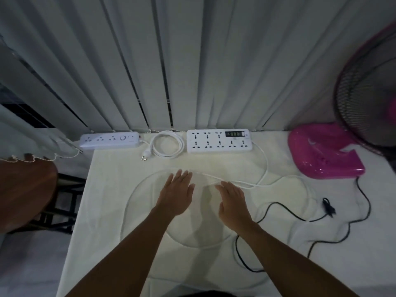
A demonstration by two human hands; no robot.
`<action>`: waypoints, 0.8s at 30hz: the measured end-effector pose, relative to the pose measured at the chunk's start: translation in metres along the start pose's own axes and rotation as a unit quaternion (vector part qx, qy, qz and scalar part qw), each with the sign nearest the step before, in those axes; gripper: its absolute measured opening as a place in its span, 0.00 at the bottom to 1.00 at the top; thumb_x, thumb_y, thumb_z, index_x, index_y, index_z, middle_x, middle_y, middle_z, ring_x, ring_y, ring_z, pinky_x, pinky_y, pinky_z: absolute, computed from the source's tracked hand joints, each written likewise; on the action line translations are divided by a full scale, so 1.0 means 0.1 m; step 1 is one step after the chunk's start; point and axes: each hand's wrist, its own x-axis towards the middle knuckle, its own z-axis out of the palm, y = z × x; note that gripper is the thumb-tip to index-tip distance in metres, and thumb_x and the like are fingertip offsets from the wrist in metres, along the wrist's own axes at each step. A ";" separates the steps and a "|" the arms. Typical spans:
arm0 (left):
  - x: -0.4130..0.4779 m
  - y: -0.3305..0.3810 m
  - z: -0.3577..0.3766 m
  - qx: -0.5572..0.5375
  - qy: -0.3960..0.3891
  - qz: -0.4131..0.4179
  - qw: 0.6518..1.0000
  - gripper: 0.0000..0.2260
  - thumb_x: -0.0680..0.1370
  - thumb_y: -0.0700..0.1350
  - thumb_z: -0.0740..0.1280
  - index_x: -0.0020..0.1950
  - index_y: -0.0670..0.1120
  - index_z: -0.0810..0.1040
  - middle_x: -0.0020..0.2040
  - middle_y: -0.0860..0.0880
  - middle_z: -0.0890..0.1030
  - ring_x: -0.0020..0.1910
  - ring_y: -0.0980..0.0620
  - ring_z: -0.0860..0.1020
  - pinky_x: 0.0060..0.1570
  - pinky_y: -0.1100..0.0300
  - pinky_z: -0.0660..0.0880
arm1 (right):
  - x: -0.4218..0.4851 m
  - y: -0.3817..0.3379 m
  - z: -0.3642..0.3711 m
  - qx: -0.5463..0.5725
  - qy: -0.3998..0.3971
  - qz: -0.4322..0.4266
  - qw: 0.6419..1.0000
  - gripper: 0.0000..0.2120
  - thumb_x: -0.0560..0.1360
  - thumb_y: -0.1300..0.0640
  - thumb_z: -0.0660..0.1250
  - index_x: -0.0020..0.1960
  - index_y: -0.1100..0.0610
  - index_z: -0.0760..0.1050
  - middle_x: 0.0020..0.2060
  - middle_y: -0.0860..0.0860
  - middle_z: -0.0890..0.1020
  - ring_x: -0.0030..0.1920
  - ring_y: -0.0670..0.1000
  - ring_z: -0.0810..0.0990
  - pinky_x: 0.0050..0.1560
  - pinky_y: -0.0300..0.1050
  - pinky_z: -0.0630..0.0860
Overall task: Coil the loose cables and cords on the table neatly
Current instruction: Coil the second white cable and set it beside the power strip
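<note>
Both forearms reach out over the white cloth-covered table [111, 189]; the left hand [176, 192] and right hand [232, 203] lie palm-down, fingers straight and loosely spread, gripping nothing; the thin white cable [252, 185] sprawls in a wide loop around them, passing just under the fingertips; a matte black cord [278, 205] snakes to their right.

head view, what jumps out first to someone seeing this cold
Two open hands, left hand and right hand, hover mid-table over a loose white cord. At the far edge, a coiled cord lies between two power strips; a pink fan stands at right.
</note>
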 end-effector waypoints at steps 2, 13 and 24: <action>-0.16 0.25 0.16 -0.026 -0.011 0.001 1.000 0.22 0.84 0.49 0.55 0.77 0.44 0.66 0.75 0.45 0.70 0.77 0.46 0.64 0.76 0.52 0.54 | -0.22 0.27 -0.03 -0.013 -0.018 -0.014 1.000 0.31 0.65 0.70 0.64 0.68 0.56 0.75 0.71 0.55 0.73 0.73 0.59 0.70 0.70 0.54 0.66; -0.75 0.97 0.65 -0.148 -0.121 -0.048 0.980 0.21 0.83 0.52 0.58 0.75 0.47 0.69 0.74 0.46 0.72 0.73 0.50 0.69 0.72 0.58 0.62 | -0.40 0.82 -0.28 0.068 -0.018 -0.105 0.992 0.16 0.73 0.71 0.68 0.57 0.58 0.79 0.54 0.52 0.76 0.53 0.54 0.78 0.54 0.44 0.77; -0.56 1.04 -0.39 -0.551 0.076 -0.175 0.812 0.11 0.85 0.41 0.55 0.55 0.40 0.77 0.34 0.47 0.75 0.27 0.55 0.69 0.32 0.60 0.65 | -0.46 1.05 -0.59 0.223 0.007 0.006 0.975 0.25 0.77 0.59 0.69 0.73 0.52 0.68 0.56 0.49 0.76 0.52 0.46 0.76 0.56 0.35 0.73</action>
